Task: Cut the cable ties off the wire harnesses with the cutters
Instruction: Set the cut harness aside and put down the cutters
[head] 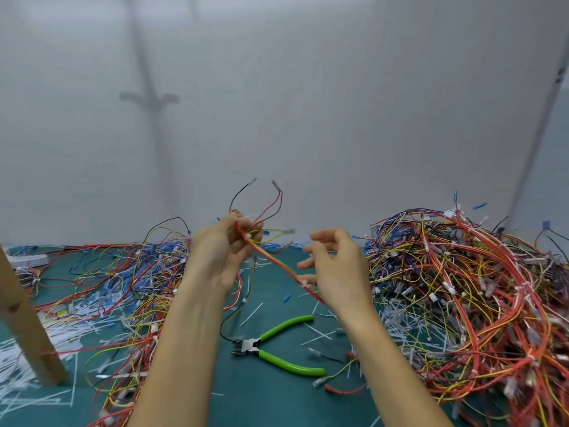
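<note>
In the head view we judge that we are between cuts. The harness (272, 261) is raised over the green surface (264, 402) to be searched for a tie, and the cutters (278, 346) lie untouched below it, handles spread. Our left hand (223, 254) is clenched round the harness's upper end, with loose wires fanning above the fist. Our right hand (337, 268) is half open, its upper fingers spread and holding nothing. A lower finger meets the harness at a white cable tie (304, 284), though we cannot tell whether it pinches. Next, the right hand must fetch the cutters and nip that tie without nicking the wires.
</note>
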